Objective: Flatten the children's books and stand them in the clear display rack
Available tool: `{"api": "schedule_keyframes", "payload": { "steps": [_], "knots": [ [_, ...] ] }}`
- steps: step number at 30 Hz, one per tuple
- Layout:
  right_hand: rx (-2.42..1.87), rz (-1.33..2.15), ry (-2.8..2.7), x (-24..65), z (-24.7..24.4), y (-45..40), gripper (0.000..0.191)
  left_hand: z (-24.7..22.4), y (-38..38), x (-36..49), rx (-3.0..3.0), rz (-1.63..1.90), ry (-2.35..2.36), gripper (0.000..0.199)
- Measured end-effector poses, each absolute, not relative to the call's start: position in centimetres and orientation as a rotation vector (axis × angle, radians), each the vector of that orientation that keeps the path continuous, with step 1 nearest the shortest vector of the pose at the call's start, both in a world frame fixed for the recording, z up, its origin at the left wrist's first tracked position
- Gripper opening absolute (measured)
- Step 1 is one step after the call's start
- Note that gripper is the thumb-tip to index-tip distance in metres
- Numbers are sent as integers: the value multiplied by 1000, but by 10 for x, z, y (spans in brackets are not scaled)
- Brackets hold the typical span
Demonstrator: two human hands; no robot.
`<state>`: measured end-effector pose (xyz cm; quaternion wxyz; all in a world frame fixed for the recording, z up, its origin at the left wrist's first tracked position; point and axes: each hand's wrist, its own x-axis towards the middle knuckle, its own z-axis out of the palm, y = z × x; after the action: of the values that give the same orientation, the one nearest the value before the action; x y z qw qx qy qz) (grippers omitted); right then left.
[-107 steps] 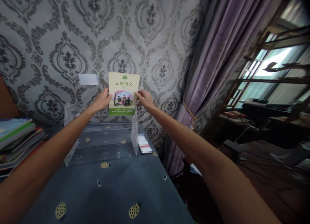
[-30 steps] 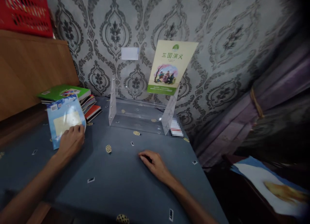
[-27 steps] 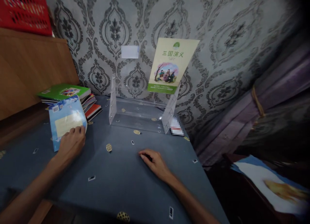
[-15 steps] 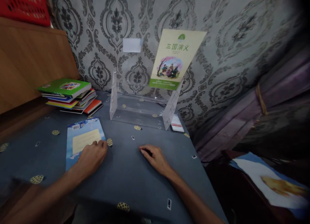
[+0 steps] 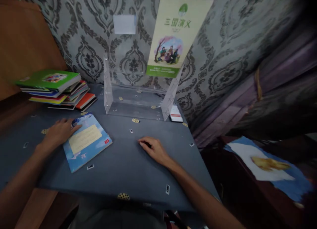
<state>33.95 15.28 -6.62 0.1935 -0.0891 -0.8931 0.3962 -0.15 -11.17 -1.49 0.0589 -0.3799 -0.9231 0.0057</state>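
My left hand [image 5: 59, 131] is lying, fingers apart, at the left edge of a blue rectangular paperback book [image 5: 86, 141], left on the grey-blue worktop [image 5: 123, 166]; whether my curled right hand [image 5: 156, 150] is touching its fingertips together, I cannot tell. Uneven pressing could be skewing the book.

The left fingers [image 5: 64, 124] hide part of the blue rectangular paperback book [image 5: 90, 150]; its cream panel's [image 5: 85, 139] print is illegible. Blocky pixels obscure a white-and-red object [image 5: 176, 113].

Green characters [image 5: 177, 23] reading "三国演义" stand on the upper part of the cream book [image 5: 173, 32].
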Motion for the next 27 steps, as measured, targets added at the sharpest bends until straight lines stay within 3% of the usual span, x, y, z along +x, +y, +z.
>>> {"api": "schedule_keyframes", "payload": {
  "steps": [13, 22, 27],
  "knots": [
    [-243, 832, -2319, 342, -64, 155, 26, 0, -67, 110, -1403, 286, -2891, 54],
    [-258, 726, -2490, 343, -67, 165, 24, -4, -42, 138, -1633, 162, -2641, 40],
    [-199, 718, -2470, 343, -70, 174, 21, -21, -24, 128, -1977, -177, -2444, 42]
  ]
}}
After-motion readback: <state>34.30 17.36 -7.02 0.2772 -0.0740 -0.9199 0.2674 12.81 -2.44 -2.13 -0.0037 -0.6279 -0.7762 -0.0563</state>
